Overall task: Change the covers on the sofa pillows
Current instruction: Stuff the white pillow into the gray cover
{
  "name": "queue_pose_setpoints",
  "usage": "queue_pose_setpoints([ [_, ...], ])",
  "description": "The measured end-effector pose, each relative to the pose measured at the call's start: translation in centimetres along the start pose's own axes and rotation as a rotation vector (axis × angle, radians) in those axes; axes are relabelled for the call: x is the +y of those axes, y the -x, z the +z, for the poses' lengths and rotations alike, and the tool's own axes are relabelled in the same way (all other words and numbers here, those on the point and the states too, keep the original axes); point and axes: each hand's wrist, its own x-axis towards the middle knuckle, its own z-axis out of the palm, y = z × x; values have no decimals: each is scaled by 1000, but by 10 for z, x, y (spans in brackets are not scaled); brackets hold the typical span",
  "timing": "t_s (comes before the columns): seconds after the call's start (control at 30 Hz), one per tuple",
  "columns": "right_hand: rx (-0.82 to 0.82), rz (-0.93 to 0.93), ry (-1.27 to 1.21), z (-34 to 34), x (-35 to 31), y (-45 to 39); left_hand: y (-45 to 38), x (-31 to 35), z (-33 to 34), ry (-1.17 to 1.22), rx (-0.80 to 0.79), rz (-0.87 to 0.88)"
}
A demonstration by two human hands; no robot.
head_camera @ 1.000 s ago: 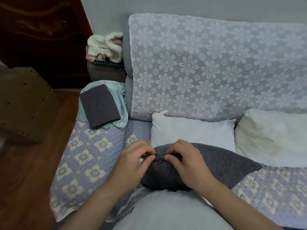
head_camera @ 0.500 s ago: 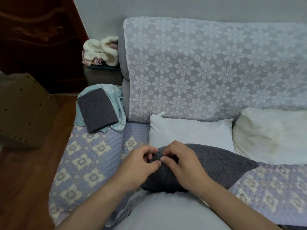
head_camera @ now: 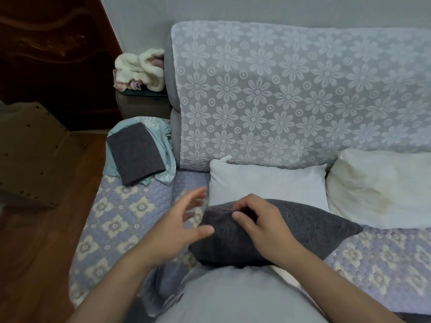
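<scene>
A pillow in a dark grey cover lies on the sofa seat right in front of me. My right hand rests on its left end, fingers curled and pinching the fabric at the top edge. My left hand hovers just left of that pillow with fingers spread, blurred, holding nothing. Behind it lie a bare white pillow and, to the right, a cream pillow. A folded dark grey cover sits on a crumpled light-blue floral cover at the sofa's left end.
The sofa back wears a white floral lace throw; the seat has a quilted lilac mat. A fluffy cream bundle lies on the armrest. Wooden floor and a brown wooden piece are to the left.
My left hand has let go of the grey pillow's edge and swung out to the left with fingers spread. My right hand stays pinching the same edge. The view tilted slightly.
</scene>
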Motion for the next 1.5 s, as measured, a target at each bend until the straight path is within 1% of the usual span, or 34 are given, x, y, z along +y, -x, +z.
queue_pose_setpoints([
  [0.03, 9, 18, -35, -1, 0, 0, -3, -14, 7, 16, -101, -49],
  [0.07, 37, 31, -52, -3, 1, 0, -6, -29, 16, 32, -157, -88],
  [0.1, 76, 43, -35, -8, 6, 0, -9, -43, 25, 44, -173, -119],
  [0.13, 106, 57, 15, -14, 12, -1, -11, -56, 32, 45, -172, -135],
  [0.17, 102, 72, 87, -23, 21, 1, -12, -63, 38, 74, -159, -130],
  [0.23, 15, 99, 238, -38, 39, 5, -16, -78, 44, 164, -77, -120],
  [0.27, -27, 90, 296, -42, 47, 7, -16, -83, 44, 173, -12, -95],
  [0.3, -49, 75, 332, -46, 53, 8, -16, -88, 44, 122, 48, -63],
  [0.33, -51, 61, 355, -48, 57, 9, -17, -93, 46, 7, 75, -26],
  [0.43, -55, -10, 372, -51, 60, 11, -18, -110, 52, -379, 84, 81],
  [0.53, -78, -127, 427, -48, 61, 15, -22, -120, 55, -668, 149, 39],
  [0.6, -55, -171, 507, -44, 66, 16, -23, -123, 58, -864, 120, 33],
  [0.63, -37, -157, 530, -40, 69, 15, -23, -128, 60, -977, 84, -5],
  [0.7, 14, -84, 516, -32, 72, 13, -24, -132, 68, -1036, -79, -172],
  [0.73, 41, -47, 494, -28, 73, 12, -26, -133, 71, -1018, -176, -242],
  [0.77, 55, -20, 471, -26, 73, 12, -29, -132, 74, -982, -221, -237],
  [0.8, 60, -6, 446, -25, 73, 11, -32, -129, 76, -933, -219, -172],
  [0.87, 53, -25, 412, -29, 71, 9, -34, -122, 75, -799, -176, 44],
  [0.9, 48, -44, 393, -33, 69, 10, -32, -115, 72, -722, -188, 85],
  [0.93, 39, -57, 374, -38, 67, 10, -31, -106, 66, -569, -181, 76],
  [0.97, 14, -67, 366, -43, 66, 12, -28, -95, 60, -326, -114, 38],
  [1.0, -24, -77, 377, -47, 66, 15, -27, -86, 54, -88, -3, 17],
  [1.03, -68, -92, 407, -50, 67, 18, -28, -78, 48, 95, 110, 20],
  [1.07, -110, -117, 450, -50, 67, 21, -26, -68, 43, 212, 174, 23],
  [1.1, -142, -148, 496, -49, 67, 23, -25, -60, 41, 259, 194, 31],
  [1.13, -168, -173, 544, -46, 66, 25, -22, -52, 42, 243, 163, 42],
  [1.2, -227, -169, 657, -39, 62, 25, -16, -50, 49, 101, 54, 16],
  [1.33, -341, -110, 826, -29, 56, 22, -14, -86, 75, -170, -171, -98],
  [1.4, -306, -127, 865, -21, 56, 14, -15, -102, 82, -381, -170, -242],
  [1.43, -251, -129, 862, -17, 56, 8, -17, -105, 82, -524, -121, -316],
  [1.47, -185, -120, 849, -14, 55, 2, -17, -102, 82, -677, -68, -350],
  [1.5, -116, -93, 815, -13, 54, -4, -18, -97, 82, -794, -10, -340],
])
